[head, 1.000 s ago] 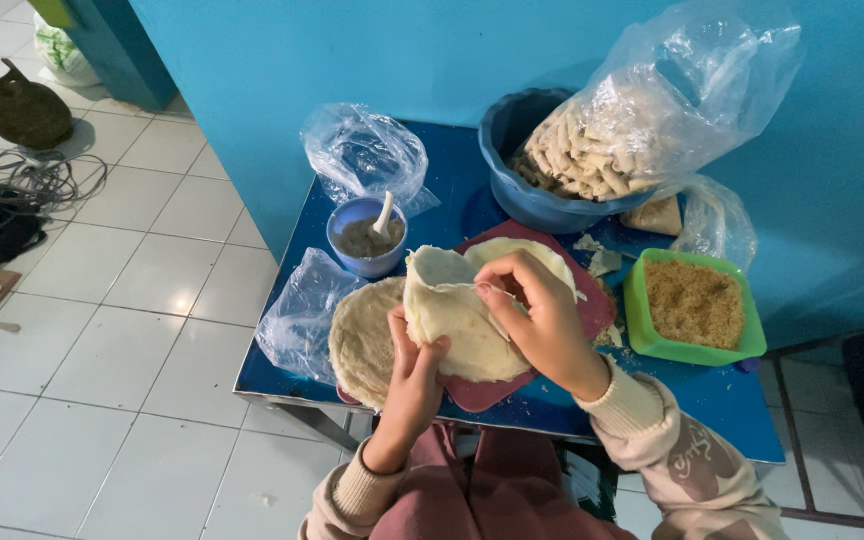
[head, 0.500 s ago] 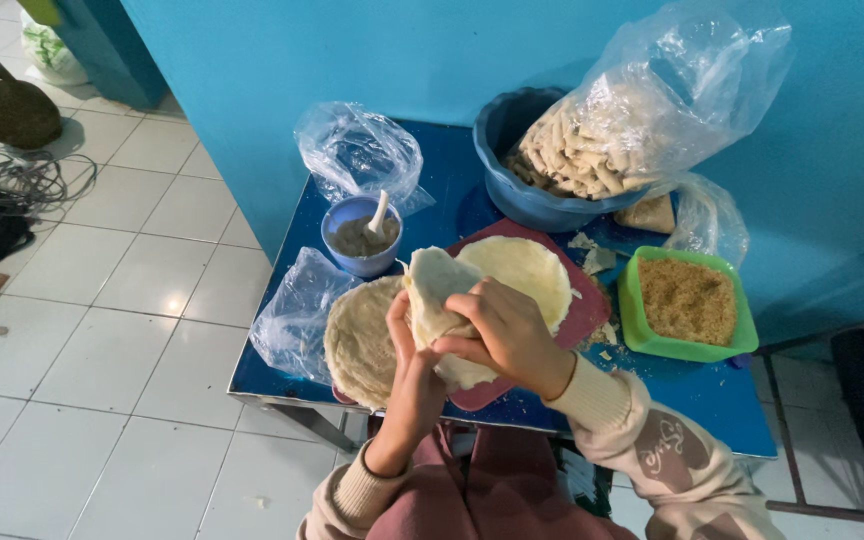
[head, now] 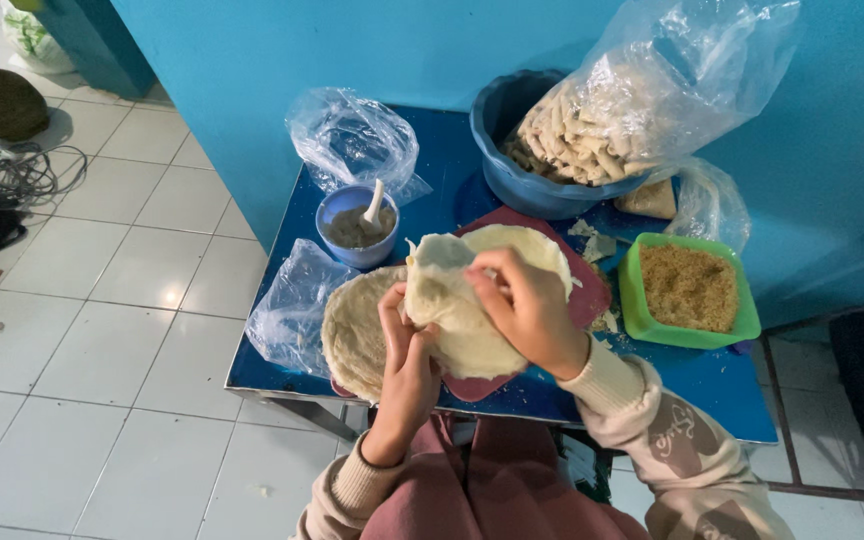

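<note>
We pinched the thin dough sheet [head: 457,325] with both hands: left hand [head: 407,350] beneath, right hand [head: 527,305] on top | wrapper stack [head: 352,335] under left hand | paste bowl [head: 352,225] beyond left hand

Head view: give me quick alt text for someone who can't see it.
Both hands, left hand and right hand, hold a thin round wrapper over a dark red board on a blue table, beside a stack of wrappers.

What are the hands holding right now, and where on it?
Both hands hold a thin round wrapper: left hand at its left edge, right hand pinching the top edge.
</note>
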